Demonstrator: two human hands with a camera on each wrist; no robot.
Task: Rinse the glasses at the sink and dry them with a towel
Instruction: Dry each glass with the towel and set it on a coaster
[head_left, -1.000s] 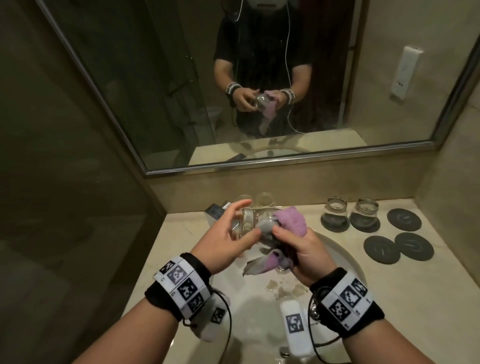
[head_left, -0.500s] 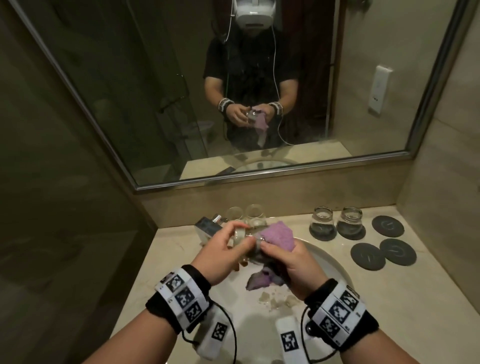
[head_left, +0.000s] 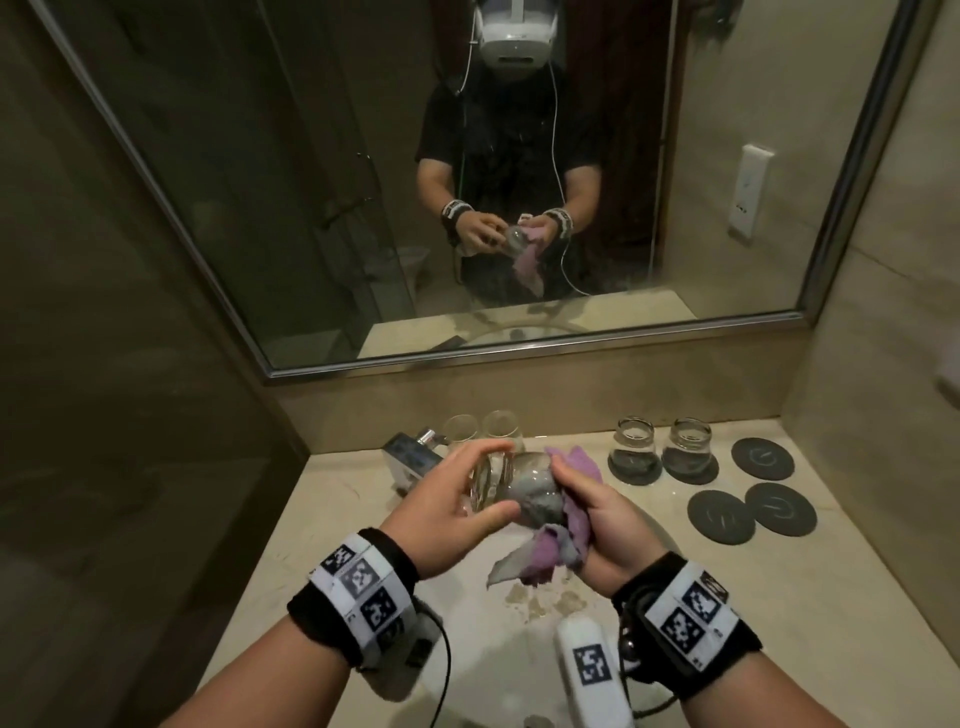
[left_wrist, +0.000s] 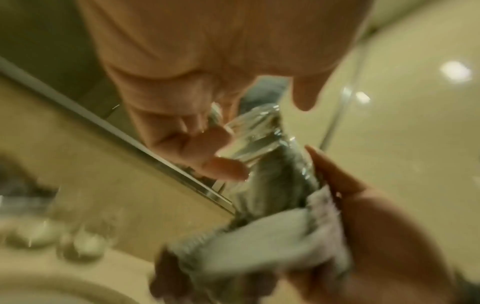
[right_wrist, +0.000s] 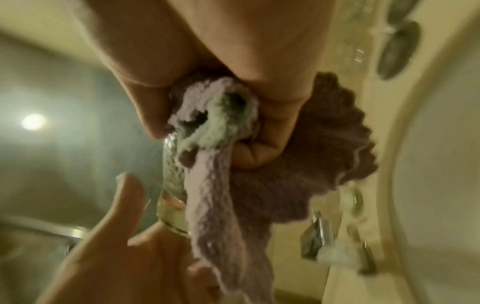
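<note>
1. The glass (head_left: 498, 486) lay on its side above the sink (head_left: 467, 649), held between both hands, with the purple towel (head_left: 569, 512) stuffed into its mouth.
2. The left hand (head_left: 447, 512) curled its fingers and thumb round the base end of the glass; the right hand (head_left: 605, 525) gripped the bunched towel, fingers pushed into the opening.
3. Against half a second earlier the grip looked the same, but the towel's upper fold had dropped lower and the glass had turned a little — likely a twisting wipe, so drying of this glass was mid-way rather than finished.
4. Two glasses on coasters (head_left: 662, 447) stood upright to the right, beside three empty coasters (head_left: 750, 499); two more glasses (head_left: 480, 428) stood behind the hands, near the tap (head_left: 415, 452).
5. The beige counter (head_left: 779, 597) showed wet patches near the basin; the mirror (head_left: 519, 182) above reflected the person — the dim room gave little else.
</note>
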